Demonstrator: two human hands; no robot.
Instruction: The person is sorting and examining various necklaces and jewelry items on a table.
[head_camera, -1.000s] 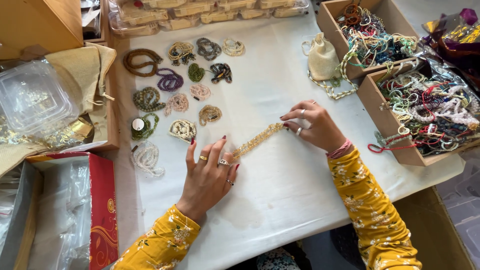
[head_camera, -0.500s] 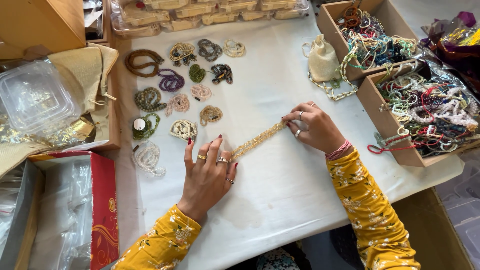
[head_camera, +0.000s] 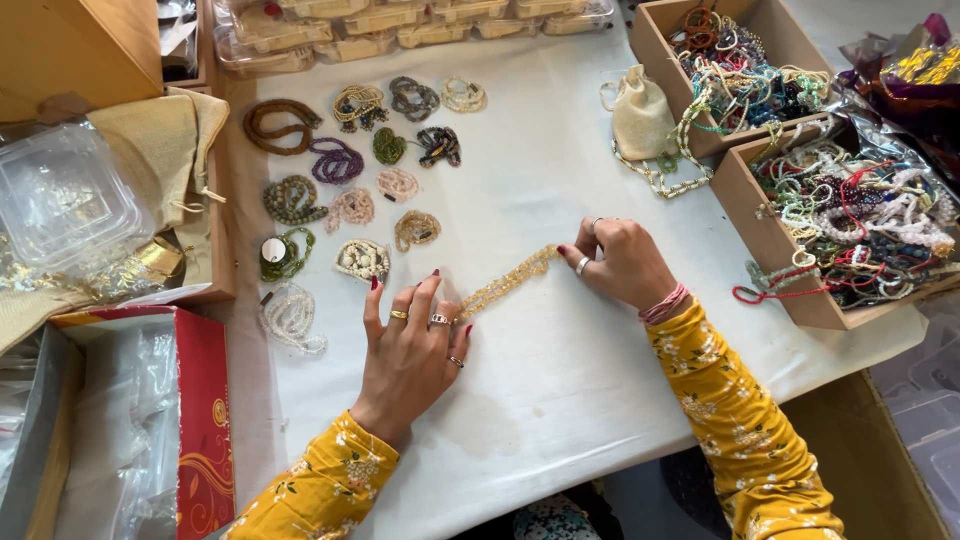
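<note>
A yellow beaded strand (head_camera: 508, 283) lies stretched diagonally on the white table cover (head_camera: 560, 380). My left hand (head_camera: 412, 345) rests flat with fingers spread, its fingertips pressing the strand's lower left end. My right hand (head_camera: 622, 262) pinches the upper right end between thumb and fingers. Both arms wear yellow flowered sleeves, and rings show on both hands.
Several coiled bead bracelets (head_camera: 350, 160) lie in rows at the upper left. A small cloth pouch (head_camera: 640, 115) sits by two cardboard boxes (head_camera: 780, 270) heaped with beaded jewellery. A clear plastic container (head_camera: 60, 200) and a red box (head_camera: 205, 400) stand at the left.
My left hand has slid slightly right and my right hand slightly left and down along the strand, which stays stretched between them.
</note>
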